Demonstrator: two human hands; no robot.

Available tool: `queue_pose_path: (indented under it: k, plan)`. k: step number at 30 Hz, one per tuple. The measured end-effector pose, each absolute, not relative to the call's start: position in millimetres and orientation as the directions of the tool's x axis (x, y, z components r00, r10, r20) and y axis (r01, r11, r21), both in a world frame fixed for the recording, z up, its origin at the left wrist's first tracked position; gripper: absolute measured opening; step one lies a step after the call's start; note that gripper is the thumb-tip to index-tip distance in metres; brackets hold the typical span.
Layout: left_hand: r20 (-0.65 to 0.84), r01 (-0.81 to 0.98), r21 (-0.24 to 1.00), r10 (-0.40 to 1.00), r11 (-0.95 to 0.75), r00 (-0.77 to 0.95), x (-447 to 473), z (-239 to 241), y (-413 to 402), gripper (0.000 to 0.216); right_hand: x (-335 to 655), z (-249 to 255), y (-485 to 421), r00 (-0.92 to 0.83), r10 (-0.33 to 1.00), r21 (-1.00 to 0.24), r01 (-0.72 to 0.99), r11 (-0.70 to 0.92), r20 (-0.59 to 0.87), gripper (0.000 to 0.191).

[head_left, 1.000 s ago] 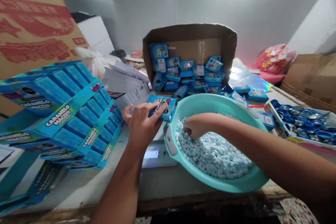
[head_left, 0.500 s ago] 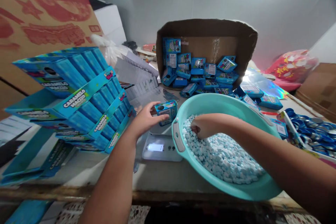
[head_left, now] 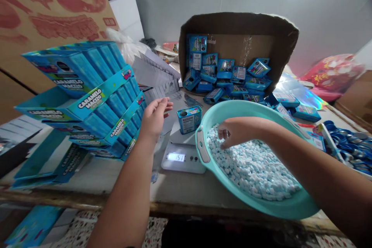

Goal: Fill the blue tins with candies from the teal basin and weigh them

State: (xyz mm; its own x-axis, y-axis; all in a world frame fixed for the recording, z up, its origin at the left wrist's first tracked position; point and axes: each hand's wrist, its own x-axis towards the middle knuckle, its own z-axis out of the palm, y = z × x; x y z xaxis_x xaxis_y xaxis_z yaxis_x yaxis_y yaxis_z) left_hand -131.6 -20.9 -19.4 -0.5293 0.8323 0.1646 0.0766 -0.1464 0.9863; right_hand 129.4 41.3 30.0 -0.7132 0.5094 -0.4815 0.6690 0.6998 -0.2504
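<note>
A small blue candy tin (head_left: 189, 120) stands upright on a white digital scale (head_left: 183, 164), whose lit display shows digits like 151. Just left of the tin, apart from it, is my left hand (head_left: 155, 116), open and holding nothing, its fingers loosely bent. My right hand (head_left: 232, 131) is inside a turquoise tub (head_left: 250, 108), at the surface of many pale blue and white candies (head_left: 258, 168). Its fingers are curled but apart from the thumb, and I see nothing held between them.
Stacked blue display boxes (head_left: 90, 100) full of packs rise at the left. Behind the tub, an open cardboard box (head_left: 241, 27) lies with many blue tins spilling out. Blue lids (head_left: 353, 143) fill a tray at the right. The table's front edge (head_left: 174, 213) is close.
My left hand has let go of the tin, now on the scale, and moved left. The display now shows digits. My right hand has lifted slightly, fingers loosening among the candies.
</note>
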Motion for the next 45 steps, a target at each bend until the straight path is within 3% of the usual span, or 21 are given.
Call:
queue_pose_path:
  k: [5,13,20,28,34,38,45]
  plan:
    - [0.153,0.086,0.988,0.835,-0.127,-0.528,-131.8,-21.1,-20.8,0.049,126.9,25.8,38.1,-0.792,0.523,-0.319,0.607,0.728,-0.315,0.057]
    - [0.123,0.102,0.991,0.864,-0.083,-0.489,-129.2,-20.7,-21.2,0.051,122.5,22.6,34.6,-0.818,0.471,-0.403,0.573,0.713,-0.330,0.063]
    - [0.111,0.135,0.990,0.865,-0.050,-0.489,-132.8,-25.6,-19.4,0.051,122.4,28.9,34.6,-0.761,0.470,-0.327,0.628,0.706,-0.448,0.066]
    - [0.138,0.249,0.968,0.868,-0.018,-0.477,-132.1,-29.8,-17.0,0.055,120.4,25.1,35.4,-0.714,0.496,-0.240,0.660,0.712,-0.494,0.044]
    - [0.260,0.523,0.852,0.847,0.024,-0.463,-137.2,-33.8,-13.2,0.051,123.4,31.9,32.7,-0.729,0.551,-0.208,0.661,0.721,-0.406,0.024]
    - [0.358,0.650,0.759,0.805,0.044,-0.473,-140.6,-32.4,-14.0,0.044,120.4,51.0,27.0,-0.747,0.611,-0.164,0.659,0.734,-0.264,0.022]
    - [0.423,0.757,0.650,0.796,0.068,-0.434,-145.0,-30.7,-20.3,0.048,81.0,94.7,42.3,-0.874,0.484,-0.196,0.468,0.862,0.041,0.008]
